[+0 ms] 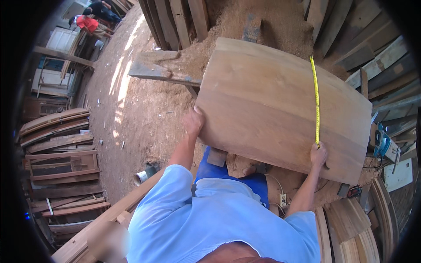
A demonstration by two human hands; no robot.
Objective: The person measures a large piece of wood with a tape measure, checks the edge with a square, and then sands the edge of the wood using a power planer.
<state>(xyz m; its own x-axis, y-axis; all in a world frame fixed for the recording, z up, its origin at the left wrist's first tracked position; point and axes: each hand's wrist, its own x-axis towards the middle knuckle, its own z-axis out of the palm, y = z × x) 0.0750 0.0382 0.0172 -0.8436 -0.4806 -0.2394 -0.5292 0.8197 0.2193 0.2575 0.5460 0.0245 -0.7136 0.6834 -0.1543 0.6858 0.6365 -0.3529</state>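
A wide brown wooden panel [263,101] lies in front of me on a wooden stand [151,70], which shows past the panel's left edge. My left hand [193,120] is closed on that left edge, near the corner closest to me. Across the right part of the panel runs a yellow tape measure blade [316,105], from the far edge towards me. My right hand [319,154] is closed around the near end of the tape, close to the panel's front edge. The fingers hide most of what is in the right hand.
Boards [61,144] are stacked at the left, with more planks [351,223] at the right. A blue power tool [382,142] sits beyond the panel's right edge. A power strip [283,200] with a cable lies near my legs. Two people [90,22] are at the far left.
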